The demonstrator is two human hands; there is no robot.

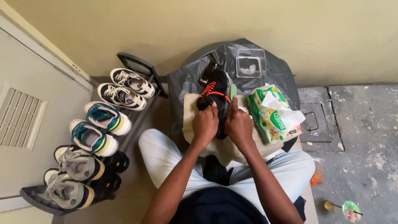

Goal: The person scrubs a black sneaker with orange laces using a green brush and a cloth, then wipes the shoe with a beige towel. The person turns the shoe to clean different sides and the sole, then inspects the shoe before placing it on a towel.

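Observation:
A black shoe [216, 89] with orange laces lies on a beige cloth [226, 149] over a low surface wrapped in black plastic [186, 79]. My left hand [205, 123] grips the shoe's near left side. My right hand [238, 124] holds its right side with the thumb raised along the shoe. A green insole edge [233, 90] shows beside that thumb. A dark brush [207, 72] lies just beyond the shoe's toe.
A green pack of tissues [271, 114] lies right of the shoe, and a clear plastic tub [250, 63] stands behind it. A black shoe rack [139, 66] at the left carries several pairs of sneakers. A grey door stands far left, bare concrete floor to the right.

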